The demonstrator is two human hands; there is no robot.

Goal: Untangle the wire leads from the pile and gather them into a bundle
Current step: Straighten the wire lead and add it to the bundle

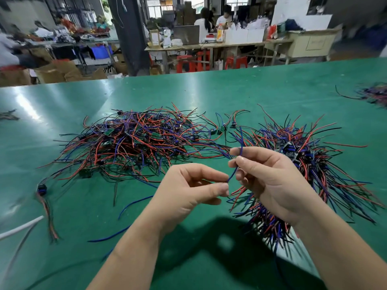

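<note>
Table (272, 84) fills the near field. On it, left of centre: tangled pile (134, 141) of wire leads. Right of centre: gathered bundle (314, 164), its near end reaching toward the table's front edge. Between the two, toward the far side: a few loose leads (222, 126). Left hand (188, 189) and right hand (270, 181) sit above the table in front of the pile, the right one over the bundle's left part. A single wire (235, 170) runs between their fingertips. Stray wires (134, 203) lie left of the left forearm. Second heap (374, 94) at the far right. Workbenches (209, 46) stand behind the table.
</note>
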